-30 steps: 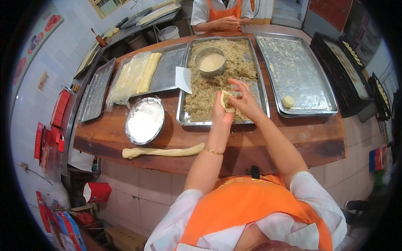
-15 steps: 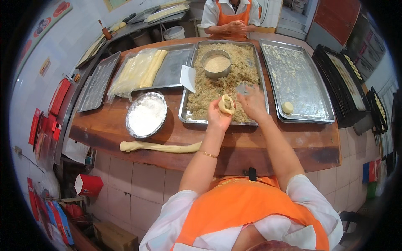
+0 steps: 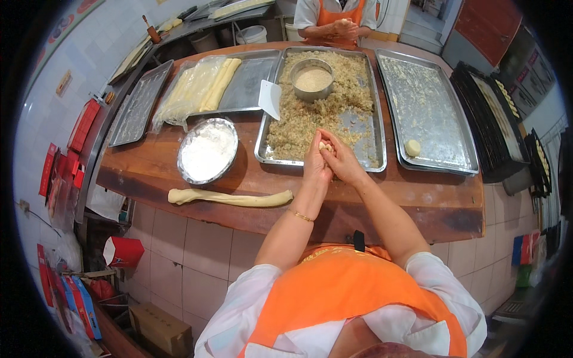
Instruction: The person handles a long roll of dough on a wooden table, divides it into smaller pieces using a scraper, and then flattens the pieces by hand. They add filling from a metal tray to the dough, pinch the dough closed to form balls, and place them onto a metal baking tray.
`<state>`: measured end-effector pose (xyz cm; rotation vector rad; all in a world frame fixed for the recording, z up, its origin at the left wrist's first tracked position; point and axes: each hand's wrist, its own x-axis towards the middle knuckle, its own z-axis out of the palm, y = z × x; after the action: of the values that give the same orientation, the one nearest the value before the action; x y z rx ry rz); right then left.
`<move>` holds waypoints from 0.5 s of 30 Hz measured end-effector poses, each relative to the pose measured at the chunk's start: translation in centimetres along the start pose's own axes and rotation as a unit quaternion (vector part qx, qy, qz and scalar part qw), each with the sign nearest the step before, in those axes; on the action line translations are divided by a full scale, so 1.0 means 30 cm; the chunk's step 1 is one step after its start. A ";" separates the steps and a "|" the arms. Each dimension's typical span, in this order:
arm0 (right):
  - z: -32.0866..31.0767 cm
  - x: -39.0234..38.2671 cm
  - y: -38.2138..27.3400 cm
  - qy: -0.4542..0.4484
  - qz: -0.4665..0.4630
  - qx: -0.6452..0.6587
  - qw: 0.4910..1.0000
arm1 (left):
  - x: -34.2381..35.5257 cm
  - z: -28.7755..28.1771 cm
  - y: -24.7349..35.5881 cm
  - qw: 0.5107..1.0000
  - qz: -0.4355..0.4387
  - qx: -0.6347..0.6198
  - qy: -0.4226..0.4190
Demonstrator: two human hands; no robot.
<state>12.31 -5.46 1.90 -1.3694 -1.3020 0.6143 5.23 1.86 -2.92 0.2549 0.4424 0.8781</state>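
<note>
Over the near edge of the filling tray (image 3: 321, 166), my left hand (image 3: 314, 160) and my right hand (image 3: 342, 159) are cupped together around a small piece of dough (image 3: 326, 146). Only a little of the pale dough shows between my fingers, so its shape is mostly hidden. The tray holds crumbly brownish filling (image 3: 292, 128), with bare metal showing at its right part. A round metal tin (image 3: 313, 93) of pale crumbs sits on the filling. Left of my arms, a long dough rope (image 3: 230, 198) lies along the table's near side.
A bowl of white flour (image 3: 207, 150) stands left of the filling tray. Behind it, plastic-covered dough strips (image 3: 203, 89) lie on a tray beside a white scraper (image 3: 270, 99). The right tray (image 3: 427, 107) carries one small round dough piece (image 3: 412, 148). Across the table stands a co-worker (image 3: 337, 27), hands together.
My right hand has come in from the right and closed around the dough with my left. The open dough cup with filling inside is now mostly covered by my fingers.
</note>
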 end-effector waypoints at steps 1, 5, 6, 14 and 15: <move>-0.006 0.007 0.000 0.001 0.004 0.001 1.000 | -0.001 0.010 0.003 1.000 -0.010 -0.013 -0.019; -0.068 0.049 -0.027 0.026 0.121 0.265 0.956 | -0.139 0.178 0.080 0.995 -0.024 0.028 -0.092; -0.094 0.050 -0.050 -0.006 0.128 0.297 0.946 | -0.173 0.204 0.105 0.993 -0.018 0.061 -0.104; 0.008 -0.007 0.002 -0.014 -0.011 0.004 1.000 | -0.087 0.064 0.029 0.998 0.034 0.034 -0.039; 0.009 -0.016 0.018 -0.012 -0.006 0.007 1.000 | -0.084 0.055 0.027 0.998 0.026 0.039 -0.046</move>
<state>12.14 -5.71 1.19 -1.3456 -1.3203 0.6325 4.07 0.31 -0.47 0.3781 0.3851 0.8962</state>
